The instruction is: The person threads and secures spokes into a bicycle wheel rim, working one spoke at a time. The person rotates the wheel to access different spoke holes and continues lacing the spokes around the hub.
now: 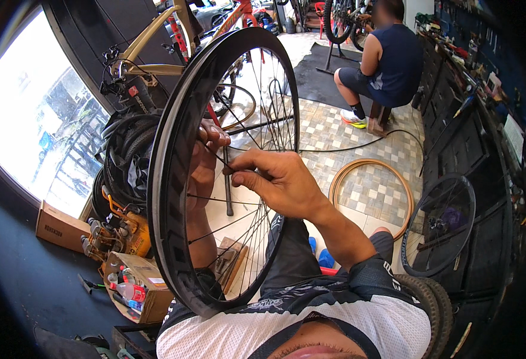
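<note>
A bicycle wheel with a deep black rim and thin dark spokes stands upright before me, its lower edge against my shirt. My right hand reaches across the wheel from the right, thumb and forefinger pinched on a spoke. At that spoke's rim end, my left hand is closed with its fingers curled round it, close to the inner side of the rim. The rim partly covers this hand, and whether it also holds a small part is hidden.
A person sits on a low stool near a bike on a stand. Tan hoop-shaped tires and another wheel are at right. Left are bundled black tires, a yellow compressor and a cardboard box with bottles.
</note>
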The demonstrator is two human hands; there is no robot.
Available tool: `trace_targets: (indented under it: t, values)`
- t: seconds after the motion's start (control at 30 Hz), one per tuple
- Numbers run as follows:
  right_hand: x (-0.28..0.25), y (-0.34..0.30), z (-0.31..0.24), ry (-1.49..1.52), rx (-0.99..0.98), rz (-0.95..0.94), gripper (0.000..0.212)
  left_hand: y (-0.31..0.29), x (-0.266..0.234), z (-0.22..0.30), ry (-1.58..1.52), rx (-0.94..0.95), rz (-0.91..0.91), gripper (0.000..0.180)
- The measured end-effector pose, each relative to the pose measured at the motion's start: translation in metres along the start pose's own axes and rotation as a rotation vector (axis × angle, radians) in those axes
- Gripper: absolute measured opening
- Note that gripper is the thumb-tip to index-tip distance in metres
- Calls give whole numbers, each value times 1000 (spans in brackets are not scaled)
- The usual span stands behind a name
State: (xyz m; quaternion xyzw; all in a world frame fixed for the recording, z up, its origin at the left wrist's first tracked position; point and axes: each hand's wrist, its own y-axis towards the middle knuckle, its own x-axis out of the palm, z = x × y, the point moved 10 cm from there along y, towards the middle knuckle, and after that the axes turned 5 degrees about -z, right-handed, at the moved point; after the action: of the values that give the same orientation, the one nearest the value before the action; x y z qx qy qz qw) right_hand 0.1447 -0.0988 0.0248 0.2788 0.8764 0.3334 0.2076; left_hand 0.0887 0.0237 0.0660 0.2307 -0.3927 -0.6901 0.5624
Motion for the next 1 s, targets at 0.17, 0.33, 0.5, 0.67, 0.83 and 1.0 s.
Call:
trace_targets:
  t: [0.17,0.33,0.5,0.67,0.83,1.0]
  values:
    - [2,-4,0,29,108,-63,22,1,-3,-1,-21,-21,-19,30]
    - [-56,0,4,63,135,239,28,-5,-7,-1,31,-24,176,26]
    - [-88,32,59,-169,79,276,34,-1,-2,-6,84,-40,151,26]
    - [-63,43,76,-97,205,112,27,4,-44,4,244,-58,203,39]
    - [-53,34,66,-33,143,75,29,52,-77,-23,301,-162,174,44]
    - [-47,30,50,-103,110,98,26,72,-51,-43,288,-160,-18,42]
